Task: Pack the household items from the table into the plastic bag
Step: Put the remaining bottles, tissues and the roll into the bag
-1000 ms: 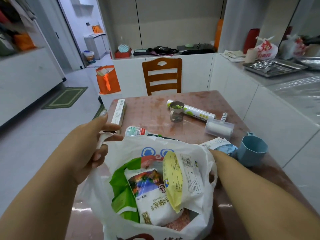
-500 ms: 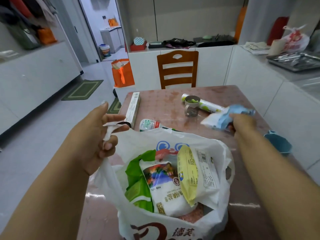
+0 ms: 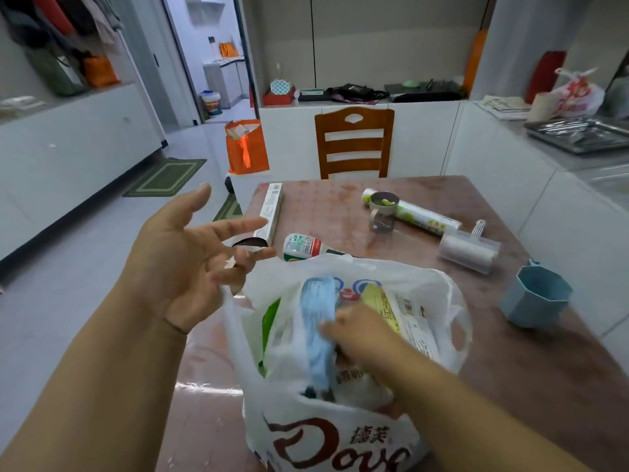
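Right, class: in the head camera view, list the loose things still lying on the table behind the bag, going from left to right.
Long box → small bottle → metal ring → lint roller → blue cup. The roll behind the ring overlaps it, so it is left out.

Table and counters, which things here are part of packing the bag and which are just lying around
Part of the job: plastic bag, blue packet in the right hand, long box, bottle, roll, lint roller, blue cup.

Lying about: orange bag, chair, metal tray.
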`<state>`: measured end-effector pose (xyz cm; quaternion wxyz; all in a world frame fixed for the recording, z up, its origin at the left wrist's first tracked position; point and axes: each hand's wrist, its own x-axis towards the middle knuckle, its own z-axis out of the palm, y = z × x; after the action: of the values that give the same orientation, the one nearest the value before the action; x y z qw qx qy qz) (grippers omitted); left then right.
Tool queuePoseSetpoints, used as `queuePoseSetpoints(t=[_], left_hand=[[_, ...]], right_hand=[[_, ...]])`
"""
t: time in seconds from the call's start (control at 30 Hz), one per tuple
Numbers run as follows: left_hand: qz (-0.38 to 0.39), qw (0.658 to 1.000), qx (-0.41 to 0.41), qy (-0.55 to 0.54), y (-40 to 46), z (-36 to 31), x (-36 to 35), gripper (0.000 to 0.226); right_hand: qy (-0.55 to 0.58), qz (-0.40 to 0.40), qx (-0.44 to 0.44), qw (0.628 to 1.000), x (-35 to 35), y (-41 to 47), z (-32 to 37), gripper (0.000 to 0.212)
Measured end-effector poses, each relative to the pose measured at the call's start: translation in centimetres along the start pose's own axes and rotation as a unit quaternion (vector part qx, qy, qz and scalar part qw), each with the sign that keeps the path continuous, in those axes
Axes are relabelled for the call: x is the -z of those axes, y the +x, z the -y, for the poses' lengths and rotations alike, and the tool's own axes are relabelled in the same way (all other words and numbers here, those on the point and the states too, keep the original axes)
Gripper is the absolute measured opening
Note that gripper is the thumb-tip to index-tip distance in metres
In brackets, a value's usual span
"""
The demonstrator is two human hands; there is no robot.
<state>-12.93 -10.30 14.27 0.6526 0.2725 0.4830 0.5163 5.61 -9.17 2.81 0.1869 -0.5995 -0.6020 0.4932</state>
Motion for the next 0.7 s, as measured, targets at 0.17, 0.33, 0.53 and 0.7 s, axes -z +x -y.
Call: queuePoseSetpoints(t=[0.17,0.33,0.53,0.7], left_hand=[[0.013,1.0,-0.001,0.017,-0.2,0.0,0.5,0.061],[0.031,0.998,0.001,0.063,0.0,-0.2,0.2,0.062],[-0.029,0.948,0.02,0.316,2.0,-1.7,0.6,0.065],[-0.102,0.889,-0.012,0.446,6.4,-3.4,0.4,0.068]], right_hand=[[-0.337,-0.11,0.162,0.921,-2.8,-1.9,0.5,0.04],[-0.428,-0.035,0.172,0.887,-1.9,-2.5,2.2,0.046],[-0.235,-0.08,0.178,0.952,6.3,-1.8,6.1,0.044],[-0.18,-0.127,0.079,0.972,13.7,5.4,5.5,0.035]])
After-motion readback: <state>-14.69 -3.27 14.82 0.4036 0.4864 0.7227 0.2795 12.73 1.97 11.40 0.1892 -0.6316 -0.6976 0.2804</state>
